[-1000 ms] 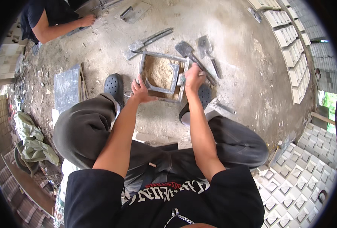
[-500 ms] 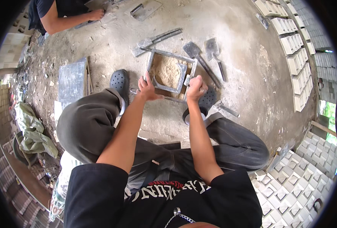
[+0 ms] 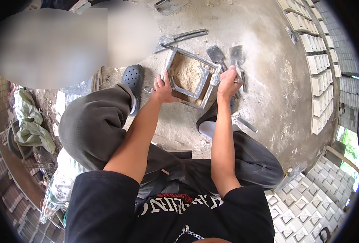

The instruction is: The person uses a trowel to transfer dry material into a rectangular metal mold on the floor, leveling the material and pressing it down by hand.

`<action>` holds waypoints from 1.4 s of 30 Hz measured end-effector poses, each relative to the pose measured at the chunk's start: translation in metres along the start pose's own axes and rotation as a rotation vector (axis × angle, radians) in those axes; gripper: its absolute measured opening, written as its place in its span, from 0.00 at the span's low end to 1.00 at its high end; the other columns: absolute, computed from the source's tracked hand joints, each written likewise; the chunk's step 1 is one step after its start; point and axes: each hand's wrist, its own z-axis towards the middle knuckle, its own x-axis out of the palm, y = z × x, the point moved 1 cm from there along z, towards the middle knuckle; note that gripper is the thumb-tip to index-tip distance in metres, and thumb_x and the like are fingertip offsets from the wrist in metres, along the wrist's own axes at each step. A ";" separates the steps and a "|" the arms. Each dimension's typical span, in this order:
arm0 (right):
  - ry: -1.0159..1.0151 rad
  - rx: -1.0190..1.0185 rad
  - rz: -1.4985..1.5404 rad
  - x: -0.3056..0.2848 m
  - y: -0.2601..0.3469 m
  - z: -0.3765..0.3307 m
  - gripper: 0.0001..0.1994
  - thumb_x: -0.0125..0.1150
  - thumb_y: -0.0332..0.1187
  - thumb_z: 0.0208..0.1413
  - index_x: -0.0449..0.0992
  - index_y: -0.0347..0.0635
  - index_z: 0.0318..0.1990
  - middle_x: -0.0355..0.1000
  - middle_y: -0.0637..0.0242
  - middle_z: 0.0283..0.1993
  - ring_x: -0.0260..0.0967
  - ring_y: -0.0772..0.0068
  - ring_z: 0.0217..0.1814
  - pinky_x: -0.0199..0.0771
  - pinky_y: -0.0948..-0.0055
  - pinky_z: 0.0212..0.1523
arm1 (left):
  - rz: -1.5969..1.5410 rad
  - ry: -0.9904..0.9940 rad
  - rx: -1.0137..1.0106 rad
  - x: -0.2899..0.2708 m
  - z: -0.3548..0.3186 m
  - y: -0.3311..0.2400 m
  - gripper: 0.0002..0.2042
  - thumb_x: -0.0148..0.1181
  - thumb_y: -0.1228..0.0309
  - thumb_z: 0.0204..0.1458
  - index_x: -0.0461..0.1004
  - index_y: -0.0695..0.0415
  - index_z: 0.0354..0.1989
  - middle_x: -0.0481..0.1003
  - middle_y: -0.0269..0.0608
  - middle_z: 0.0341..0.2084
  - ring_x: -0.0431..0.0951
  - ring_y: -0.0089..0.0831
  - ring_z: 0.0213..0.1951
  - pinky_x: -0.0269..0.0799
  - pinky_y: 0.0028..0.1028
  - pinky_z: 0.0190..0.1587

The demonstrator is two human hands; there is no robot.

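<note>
A square metal mould [image 3: 193,56] lies on the floor between my feet, turned slightly. Loose tan powdery mix [image 3: 186,73] fills part of it, around a grey insert [image 3: 204,77] with curved edges. Against the mould's left side rests my left hand [image 3: 163,90], its fingers spread and thumb apart along the near edge. My right hand [image 3: 228,84] is closed round the short handle of what looks like a hammer. The hammer's grey head [image 3: 214,79] is at the mould's right edge; whether it touches cannot be made out.
Two trowels [image 3: 216,52] [image 3: 236,52] lie beyond my right hand. Long metal bars [image 3: 187,36] sit past the mould, and a small tube-like piece [image 3: 247,124] is near my right foot. Pale cast blocks [image 3: 315,65] line the right side. A blurred patch hides the upper left.
My right hand has moved right and slightly away from me with the hammer. The mould is turned a little more. My left hand stays against its side. The whole view has shifted slightly.
</note>
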 end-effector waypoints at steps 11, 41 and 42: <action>0.276 -0.047 -0.472 0.013 -0.020 0.004 0.25 0.52 0.45 0.60 0.68 0.35 0.15 0.63 0.72 0.14 0.59 0.78 0.18 0.58 0.69 0.22 | -0.006 0.012 -0.004 -0.008 -0.002 -0.007 0.74 0.76 0.42 0.27 0.14 0.50 0.68 0.30 0.64 0.69 0.32 0.57 0.71 0.47 0.65 0.62; 0.341 0.033 -0.159 -0.018 -0.032 -0.025 0.25 0.51 0.38 0.61 0.62 0.40 0.10 0.57 0.76 0.11 0.51 0.85 0.14 0.48 0.74 0.18 | -0.026 0.010 0.020 -0.003 0.002 -0.003 0.74 0.74 0.40 0.27 0.14 0.51 0.68 0.29 0.67 0.68 0.31 0.61 0.70 0.47 0.65 0.61; 0.373 0.065 -0.164 -0.015 -0.033 -0.016 0.25 0.50 0.38 0.62 0.62 0.40 0.10 0.57 0.76 0.11 0.51 0.85 0.14 0.47 0.75 0.17 | -0.017 0.011 0.023 -0.004 0.002 -0.003 0.74 0.74 0.40 0.27 0.14 0.51 0.68 0.29 0.67 0.68 0.31 0.61 0.70 0.47 0.65 0.61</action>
